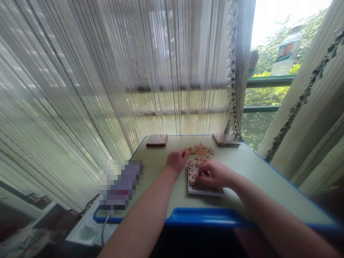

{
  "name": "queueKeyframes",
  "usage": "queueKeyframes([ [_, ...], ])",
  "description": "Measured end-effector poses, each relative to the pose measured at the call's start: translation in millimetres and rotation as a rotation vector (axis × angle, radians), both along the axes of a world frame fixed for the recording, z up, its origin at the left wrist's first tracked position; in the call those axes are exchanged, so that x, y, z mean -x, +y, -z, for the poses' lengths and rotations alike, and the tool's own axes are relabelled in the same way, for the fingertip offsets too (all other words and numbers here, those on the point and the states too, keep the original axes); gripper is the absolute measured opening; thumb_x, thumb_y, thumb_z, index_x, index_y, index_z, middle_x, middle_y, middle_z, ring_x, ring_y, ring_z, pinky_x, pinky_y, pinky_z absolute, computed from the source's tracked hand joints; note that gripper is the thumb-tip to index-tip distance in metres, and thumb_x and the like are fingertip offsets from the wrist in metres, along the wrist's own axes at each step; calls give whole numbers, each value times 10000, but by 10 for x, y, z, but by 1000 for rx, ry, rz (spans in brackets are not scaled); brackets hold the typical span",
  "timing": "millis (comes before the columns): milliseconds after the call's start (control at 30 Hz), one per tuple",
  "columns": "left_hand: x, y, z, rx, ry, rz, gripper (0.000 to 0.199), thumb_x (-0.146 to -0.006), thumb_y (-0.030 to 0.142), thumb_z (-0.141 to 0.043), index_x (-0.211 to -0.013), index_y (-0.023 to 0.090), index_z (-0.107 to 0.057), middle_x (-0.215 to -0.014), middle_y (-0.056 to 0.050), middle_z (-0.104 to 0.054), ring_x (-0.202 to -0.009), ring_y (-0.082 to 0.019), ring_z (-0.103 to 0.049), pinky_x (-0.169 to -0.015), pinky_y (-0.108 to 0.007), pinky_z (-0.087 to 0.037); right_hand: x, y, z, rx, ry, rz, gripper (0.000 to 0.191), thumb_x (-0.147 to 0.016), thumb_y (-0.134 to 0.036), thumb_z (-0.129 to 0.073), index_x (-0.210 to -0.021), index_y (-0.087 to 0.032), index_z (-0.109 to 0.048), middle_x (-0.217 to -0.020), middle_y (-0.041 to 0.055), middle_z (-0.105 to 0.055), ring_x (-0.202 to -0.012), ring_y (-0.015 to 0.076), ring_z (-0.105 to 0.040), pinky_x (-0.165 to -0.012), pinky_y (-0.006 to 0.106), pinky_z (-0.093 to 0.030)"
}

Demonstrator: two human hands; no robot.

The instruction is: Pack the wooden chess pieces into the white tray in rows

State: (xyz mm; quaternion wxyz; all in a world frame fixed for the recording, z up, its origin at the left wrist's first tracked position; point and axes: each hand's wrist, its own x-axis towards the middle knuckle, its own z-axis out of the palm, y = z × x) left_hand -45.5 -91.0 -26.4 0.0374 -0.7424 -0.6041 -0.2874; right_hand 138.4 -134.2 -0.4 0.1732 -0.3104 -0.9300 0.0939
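Backlit by daylight through sheer curtains [174,53], blown out at far right window [268,21], dark under near table edge [204,216], stretched toward corners

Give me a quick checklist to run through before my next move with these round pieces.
1. Box fully on the table: ok, short of the blue front rim.
2. Room in the box: ok, boxed pieces line its left side and bare floor shows beside them.
3. All pieces together: not ok, loose pieces lie beyond the box.
4. Right hand empty: cannot tell, it is curled over the box.
5. Left hand empty: cannot tell, its fingertips are at the loose pieces' left edge.
6. Cord clear of the box: ok, well to its left.
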Motion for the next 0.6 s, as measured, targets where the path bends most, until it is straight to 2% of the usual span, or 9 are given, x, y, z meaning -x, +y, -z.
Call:
queueKeyframes([
  [100, 1, 18, 4, -54, -3, 10, 423, -876, 411, -317, -749, 187, -653, -781, -67, -663, -713, -153, -576, -648, -252, -374, -53, 96, 9, -59, 51, 55, 125, -707, -181, -538, -693, -191, -662, -629, 20, -602, -692, 155, -498, -685, 270, -383],
  [300, 5, 14, -4, -75, -4, 6, 410, -874, 399, -324, -726, 182, -640, -760, -63, -655, -697, -150, -573, -632, -252, -373, -147, 312, 166, -107, 66, 216, 218, -667, -172, -574, -865, -195, -662, -868, 56, -626, -863, 203, -497, -791, 330, -386],
  [433, 0, -7, -12, -69, -5, 13, 379, -867, 382, -345, -741, 186, -644, -770, -63, -659, -710, -161, -577, -619, -259, -370, -133, 358, 227, -92, 15, 238, 197, -678, -148, -554, -826, -195, -675, -811, 52, -634, -825, 197, -502, -778, 321, -393],
  [600, -11, -6, -11, -50, 7, 43, 371, -865, 391, -359, -762, 185, -650, -788, -74, -662, -728, -171, -585, -630, -264, -376, -104, 407, 256, -80, 48, 269, 162, -698, -170, -560, -799, -187, -686, -808, 50, -649, -819, 191, -516, -777, 308, -395],
])
